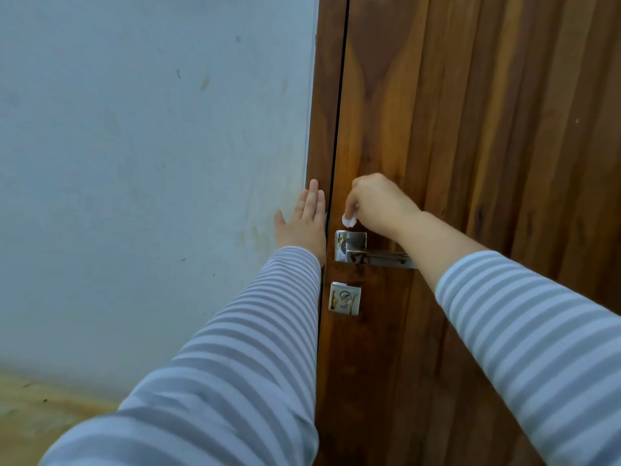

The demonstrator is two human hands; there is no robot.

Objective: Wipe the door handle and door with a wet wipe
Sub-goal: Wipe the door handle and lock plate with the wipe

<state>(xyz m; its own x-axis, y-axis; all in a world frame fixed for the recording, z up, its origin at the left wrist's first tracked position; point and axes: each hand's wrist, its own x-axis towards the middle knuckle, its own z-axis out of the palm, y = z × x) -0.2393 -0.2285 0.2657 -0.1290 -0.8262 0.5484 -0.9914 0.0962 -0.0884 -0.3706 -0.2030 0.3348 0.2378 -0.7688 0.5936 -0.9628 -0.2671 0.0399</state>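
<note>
A brown wooden door (470, 129) fills the right half of the head view. Its steel lever handle (379, 257) sits on a square plate, with a square key lock (345, 298) below it. My right hand (376, 203) holds a small crumpled white wet wipe (348, 220) against the door just above the handle plate. My left hand (302, 223) lies flat with straight fingers on the wall and the wooden door frame (322, 129), left of the handle.
A pale blue-white wall (151, 163) with smudges covers the left half. A strip of tan floor (40, 408) shows at the bottom left. Both my arms wear striped sleeves.
</note>
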